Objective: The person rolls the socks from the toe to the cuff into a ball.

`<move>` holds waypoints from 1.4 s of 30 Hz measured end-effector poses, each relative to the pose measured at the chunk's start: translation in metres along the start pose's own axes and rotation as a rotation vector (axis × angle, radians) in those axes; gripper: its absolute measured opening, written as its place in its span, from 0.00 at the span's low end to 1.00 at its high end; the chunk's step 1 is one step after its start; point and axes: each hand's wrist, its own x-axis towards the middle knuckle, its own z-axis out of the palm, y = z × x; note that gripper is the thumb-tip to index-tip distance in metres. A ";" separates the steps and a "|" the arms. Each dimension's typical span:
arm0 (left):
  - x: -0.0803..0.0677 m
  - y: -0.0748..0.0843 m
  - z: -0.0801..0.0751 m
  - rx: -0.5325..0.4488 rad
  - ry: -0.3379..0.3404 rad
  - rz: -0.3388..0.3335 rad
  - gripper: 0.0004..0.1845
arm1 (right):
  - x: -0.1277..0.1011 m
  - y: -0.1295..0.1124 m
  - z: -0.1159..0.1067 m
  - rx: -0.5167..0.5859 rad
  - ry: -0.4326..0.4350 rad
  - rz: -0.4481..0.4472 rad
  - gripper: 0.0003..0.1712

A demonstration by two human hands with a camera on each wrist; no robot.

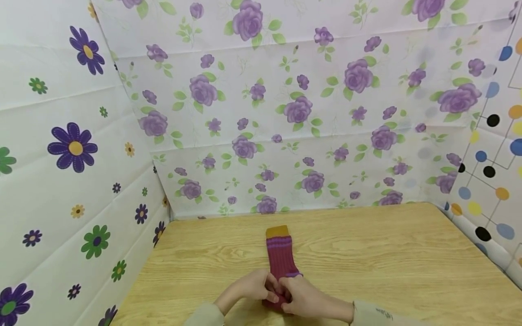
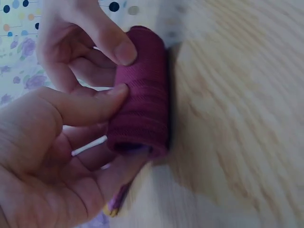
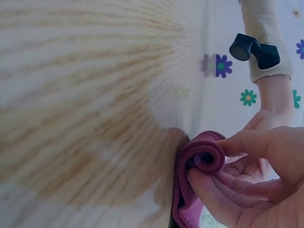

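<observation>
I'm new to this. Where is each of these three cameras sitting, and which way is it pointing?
Head: worn on the head, looking forward and down at the sock on the table; both hands and sleeves show.
Left wrist: on the left wrist, close on the rolled sock end; left hand and right hand show.
Right wrist: on the right wrist; right-hand fingers show.
Shared: all see the sock.

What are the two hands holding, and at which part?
Both the left hand and the right hand grip the maroon sock at its rolled near end; the mustard cuff end lies flat on the table.
</observation>
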 end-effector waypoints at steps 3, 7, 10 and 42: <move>0.003 0.003 -0.001 -0.002 0.007 -0.028 0.03 | 0.002 0.001 -0.001 -0.001 -0.002 0.003 0.11; 0.004 0.006 0.000 0.009 0.035 -0.071 0.03 | 0.003 0.002 -0.002 0.001 -0.006 -0.005 0.10; 0.004 0.008 0.003 0.039 0.071 -0.094 0.04 | 0.004 0.003 -0.002 0.004 -0.001 -0.016 0.10; 0.011 0.017 0.007 0.161 0.261 -0.049 0.15 | 0.004 -0.017 0.005 -0.387 -0.037 -0.143 0.06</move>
